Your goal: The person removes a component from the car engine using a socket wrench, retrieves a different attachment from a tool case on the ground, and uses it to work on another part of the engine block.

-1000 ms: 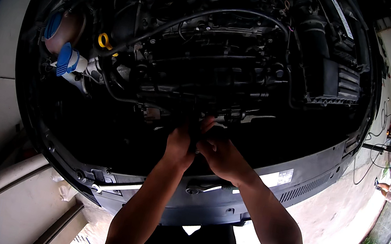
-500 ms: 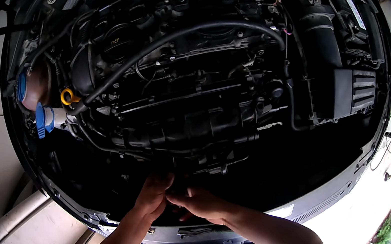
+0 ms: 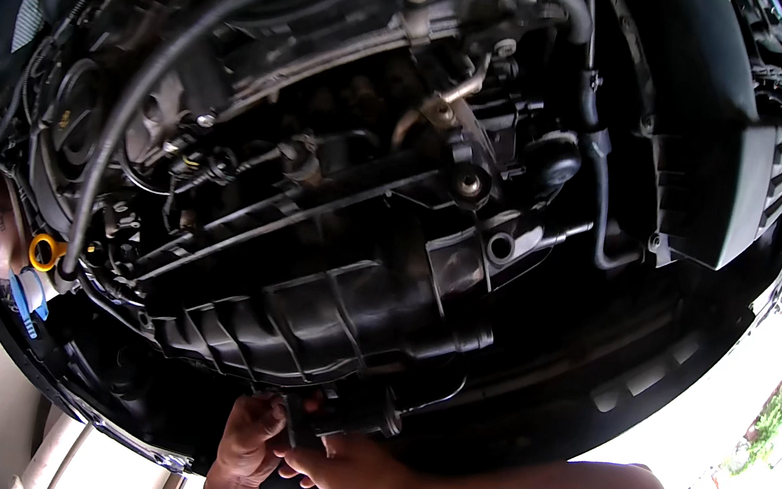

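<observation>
At the front of the open engine bay, my left hand (image 3: 249, 436) is closed, its thumb and fingers curled inward beside a dark part. My right hand (image 3: 352, 472) reaches across from the right, close against the left, its fingers curled under that same spot. What they grip is dark and mostly hidden. Just above my right hand sits a black cylindrical part (image 3: 367, 417) with a thin line running off to the right. Behind both hands stretches the ribbed black intake manifold (image 3: 313, 324).
A thick black hose (image 3: 161, 58) arches over the engine. The air filter box (image 3: 711, 201) stands at the right. A yellow dipstick ring (image 3: 45, 252), a pinkish coolant tank (image 3: 1, 227) and a blue-capped filler neck (image 3: 30, 294) are at the left.
My view has moved closer over the engine, so its parts look larger. Both hands remain together at the front, now beside the black cylindrical part.
</observation>
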{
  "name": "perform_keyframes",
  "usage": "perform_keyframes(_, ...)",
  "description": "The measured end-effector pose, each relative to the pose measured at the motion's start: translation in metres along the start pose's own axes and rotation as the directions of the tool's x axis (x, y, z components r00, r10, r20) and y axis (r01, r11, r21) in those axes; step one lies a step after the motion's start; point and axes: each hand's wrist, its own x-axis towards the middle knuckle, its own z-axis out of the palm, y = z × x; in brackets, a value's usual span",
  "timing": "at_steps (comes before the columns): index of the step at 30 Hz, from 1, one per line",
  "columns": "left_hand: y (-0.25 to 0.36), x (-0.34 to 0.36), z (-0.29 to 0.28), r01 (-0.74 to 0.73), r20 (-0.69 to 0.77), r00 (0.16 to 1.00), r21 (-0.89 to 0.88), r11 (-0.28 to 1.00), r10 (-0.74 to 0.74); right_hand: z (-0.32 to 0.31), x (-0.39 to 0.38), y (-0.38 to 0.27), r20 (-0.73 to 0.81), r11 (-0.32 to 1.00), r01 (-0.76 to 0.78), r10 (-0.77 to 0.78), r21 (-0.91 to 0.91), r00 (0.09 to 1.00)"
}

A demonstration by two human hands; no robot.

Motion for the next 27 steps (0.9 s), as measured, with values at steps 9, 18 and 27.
perform_keyframes(9,-0.002,0.002,0.0,-0.023,0.026,0.999,0.092,0.995,0.02,0.002,-0.019,-0.041,-0.284,0.971,0.231,-0.241,-0.068,0.928)
perform_keyframes(18,0.001,0.0,0.019,0.024,0.066,0.998,-0.173,0.985,-0.013,0.006,-0.011,-0.016,-0.188,0.967,0.242,-0.252,-0.075,0.949)
perform_keyframes(27,0.004,-0.002,-0.007,0.095,0.114,0.99,-0.114,0.989,-0.082,0.006,-0.014,-0.024,-0.075,0.967,0.067,-0.049,0.246,0.996)
